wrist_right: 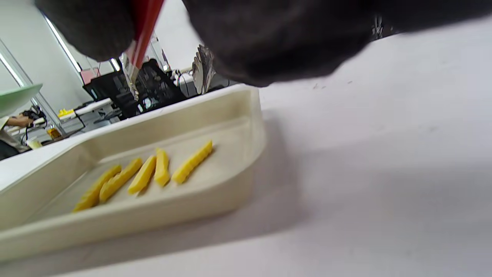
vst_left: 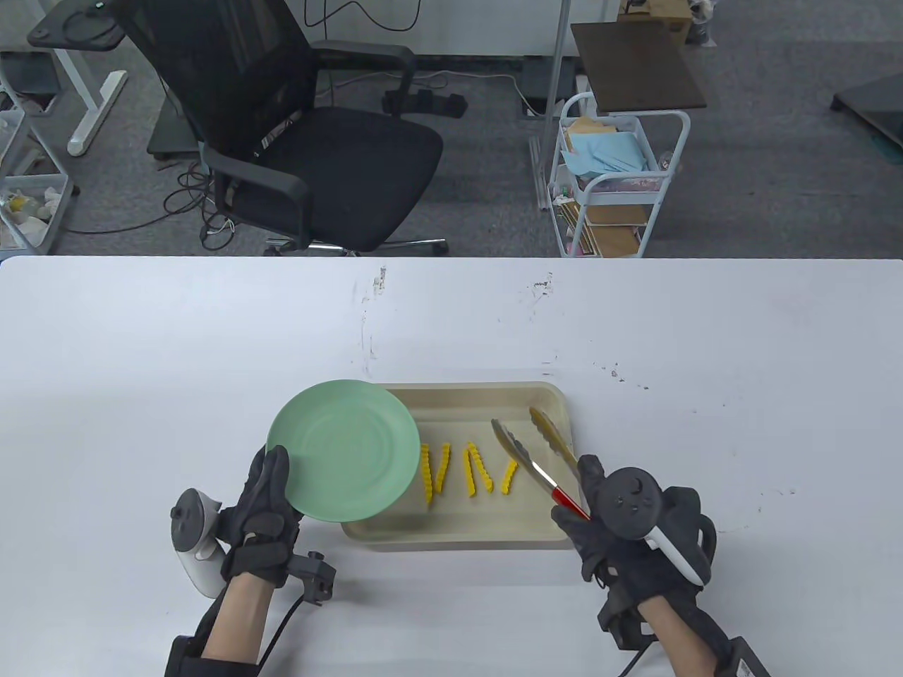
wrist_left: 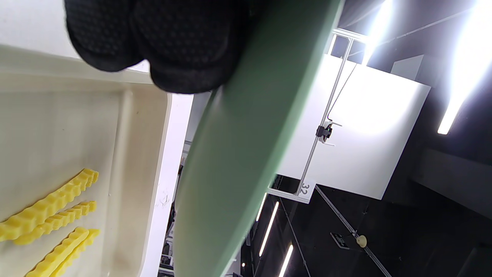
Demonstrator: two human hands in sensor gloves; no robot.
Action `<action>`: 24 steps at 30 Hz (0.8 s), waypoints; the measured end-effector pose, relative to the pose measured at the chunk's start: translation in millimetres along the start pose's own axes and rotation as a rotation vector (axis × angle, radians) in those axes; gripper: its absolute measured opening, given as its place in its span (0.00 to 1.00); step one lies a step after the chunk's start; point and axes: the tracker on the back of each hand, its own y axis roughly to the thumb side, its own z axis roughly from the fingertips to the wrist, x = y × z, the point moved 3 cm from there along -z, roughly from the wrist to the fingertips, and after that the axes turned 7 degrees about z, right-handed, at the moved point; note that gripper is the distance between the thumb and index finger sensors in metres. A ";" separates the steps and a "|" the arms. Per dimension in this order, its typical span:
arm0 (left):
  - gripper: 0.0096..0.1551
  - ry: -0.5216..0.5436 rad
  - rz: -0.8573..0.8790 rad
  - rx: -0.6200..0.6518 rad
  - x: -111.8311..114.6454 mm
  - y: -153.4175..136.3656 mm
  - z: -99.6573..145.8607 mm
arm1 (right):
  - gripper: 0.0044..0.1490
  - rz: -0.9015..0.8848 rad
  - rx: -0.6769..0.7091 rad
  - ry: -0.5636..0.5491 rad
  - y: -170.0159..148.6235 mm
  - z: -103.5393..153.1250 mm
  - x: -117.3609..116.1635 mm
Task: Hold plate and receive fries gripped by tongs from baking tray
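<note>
Though unseen from above, plate (wrist_left: 246, 154) underside.

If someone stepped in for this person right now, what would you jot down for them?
Left hand holds the green plate by its near rim, raised over the tray's left end.
Right hand holds the tongs by their red handle, tips apart above the tray's right side, gripping nothing.
Fries all lie in the tray; five can be counted.
Done: plate and tongs picked up.
Left: grip each fry with the tongs and move it to the plate, which is bare.
</note>
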 end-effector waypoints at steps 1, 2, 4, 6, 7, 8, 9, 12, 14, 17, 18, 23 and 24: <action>0.39 0.000 0.001 0.000 0.0 0.0 0.1 | 0.49 0.030 -0.006 0.022 4.3 0.2 -4.6; 0.39 -0.001 0.001 0.000 0.1 0.0 0.1 | 0.49 0.056 -0.014 0.040 7.1 0.2 -8.0; 0.39 -0.002 0.002 0.000 0.3 0.3 0.3 | 0.49 0.127 -0.061 0.056 11.8 0.6 -14.1; 0.39 -0.003 0.000 0.001 0.1 0.4 0.2 | 0.49 0.189 -0.086 0.063 14.8 0.2 -17.1; 0.39 -0.004 -0.001 0.001 0.1 0.6 0.3 | 0.49 0.204 -0.097 0.063 16.1 -0.3 -18.5; 0.39 -0.004 -0.001 0.000 -0.1 0.5 0.2 | 0.49 0.209 -0.103 0.071 16.9 -1.1 -19.9; 0.39 -0.004 -0.001 -0.001 0.0 0.4 0.3 | 0.49 0.210 -0.104 0.083 17.7 -2.1 -21.3; 0.39 -0.004 -0.003 -0.003 0.2 0.0 0.5 | 0.47 0.205 -0.107 0.121 18.8 -4.9 -26.0; 0.39 -0.004 -0.005 -0.005 0.4 -0.2 0.5 | 0.47 0.210 -0.108 0.136 19.4 -6.6 -29.0; 0.39 -0.005 -0.004 -0.006 0.5 -0.4 0.6 | 0.46 0.239 -0.110 0.130 21.4 -7.6 -31.4; 0.39 -0.005 -0.004 -0.006 0.6 -0.4 0.6 | 0.46 0.251 -0.112 0.130 22.2 -7.6 -31.6; 0.39 0.000 -0.016 -0.005 0.0 -0.6 0.7 | 0.42 0.400 -0.099 0.073 30.3 -6.3 -29.6; 0.39 0.001 -0.017 -0.005 -0.1 -0.7 0.6 | 0.41 0.405 -0.098 0.063 30.8 -6.5 -29.1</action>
